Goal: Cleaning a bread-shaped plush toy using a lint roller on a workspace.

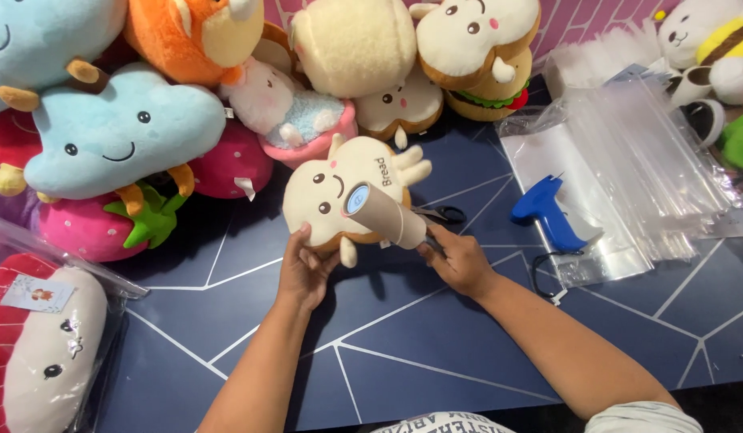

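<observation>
- Bread-shaped plush toy (339, 188), cream with a smiling face, is held just above centre frame over a dark blue table (403, 345) lined with white.
- Left hand (303, 269) cups the toy's lower edge from below, fingers closed on the plush.
- Right hand (460, 258) grips the handle of a lint roller (385, 215), whose paper-wrapped drum lies across the toy's face.
- Done well, this step likely calls for short, even strokes with the toy braced flat against the left palm, so the drum meets the fabric squarely and does not snag the small arms.
- Scissors (440, 214) lie just behind the roller, partly hidden.
- A blue glue gun (546, 210) rests on clear plastic bags (628, 168) at right of frame.
- More plush toys crowd the top edge, among them a blue cloud (119, 132) at upper left and a burger (484, 52) at upper centre.
- A bagged plush (38, 353) sits at lower left.
</observation>
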